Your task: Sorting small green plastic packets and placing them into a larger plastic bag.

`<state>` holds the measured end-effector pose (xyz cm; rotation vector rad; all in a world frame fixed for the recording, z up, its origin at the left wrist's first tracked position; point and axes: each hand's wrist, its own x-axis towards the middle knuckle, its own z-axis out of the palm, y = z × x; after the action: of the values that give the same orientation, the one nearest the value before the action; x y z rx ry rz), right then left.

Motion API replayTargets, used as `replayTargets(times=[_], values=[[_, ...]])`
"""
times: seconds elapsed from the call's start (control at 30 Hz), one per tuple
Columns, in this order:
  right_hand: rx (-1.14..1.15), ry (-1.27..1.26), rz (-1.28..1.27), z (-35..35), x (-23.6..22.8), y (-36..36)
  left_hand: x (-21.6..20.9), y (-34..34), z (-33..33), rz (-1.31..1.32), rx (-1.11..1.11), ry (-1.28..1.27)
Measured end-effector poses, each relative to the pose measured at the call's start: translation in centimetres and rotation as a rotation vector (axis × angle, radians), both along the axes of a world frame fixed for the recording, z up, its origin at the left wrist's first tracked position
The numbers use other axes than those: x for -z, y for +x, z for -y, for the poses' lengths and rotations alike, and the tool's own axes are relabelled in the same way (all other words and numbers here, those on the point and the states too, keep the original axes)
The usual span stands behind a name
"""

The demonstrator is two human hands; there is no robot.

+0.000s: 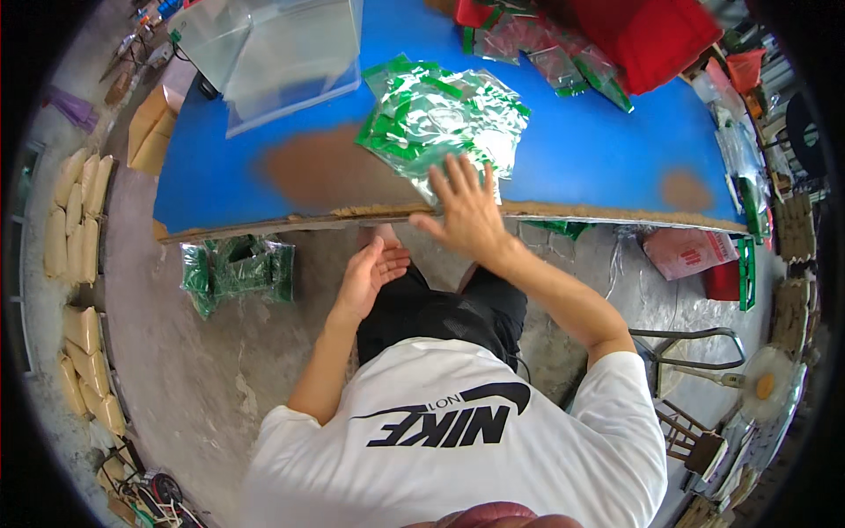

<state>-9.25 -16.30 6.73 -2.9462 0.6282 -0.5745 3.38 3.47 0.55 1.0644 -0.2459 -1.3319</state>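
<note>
A pile of clear plastic bags with green edges (pixel 449 114) lies on the blue table (pixel 581 167), reaching its front edge. My right hand (pixel 468 209) is spread over the pile's near end, fingertips on or just above the shiny plastic; contact is hard to make out. It grips nothing. Below the table's front edge, over my lap, my left hand (pixel 374 273) hangs in the air with its palm turned inward. Its fingers are stretched out and nothing is in them.
A clear plastic bin (pixel 290 70) stands at the table's back left. At the back right lie red cloth (pixel 647 40) and more green-edged packets (pixel 563 70). Green-edged plastic packs (pixel 238 271) lie on the floor at left. A fan (pixel 766 385) stands at right.
</note>
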Motion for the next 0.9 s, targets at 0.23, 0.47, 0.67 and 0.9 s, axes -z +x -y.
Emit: replayTargets(times=[0.23, 0.47, 0.67, 0.9], values=[[-0.495, 0.760, 0.066, -0.5, -1.9, -0.9, 0.6, -0.4, 1.8, 0.141, -0.041, 0.021], [-0.181, -0.023, -0.024, 7.9, -0.2, 2.5, -2.1, -1.4, 1.8, -0.012, -0.401, -0.066], [-0.484, 0.132, -0.026, -0.2, -1.3, 0.4, -2.3, -1.4, 1.3, -0.390, -0.399, -0.066], [-0.135, 0.444, 0.471, 4.4, -3.0, 3.8, -1.4, -0.6, 0.1, -0.036, -0.642, -0.060]])
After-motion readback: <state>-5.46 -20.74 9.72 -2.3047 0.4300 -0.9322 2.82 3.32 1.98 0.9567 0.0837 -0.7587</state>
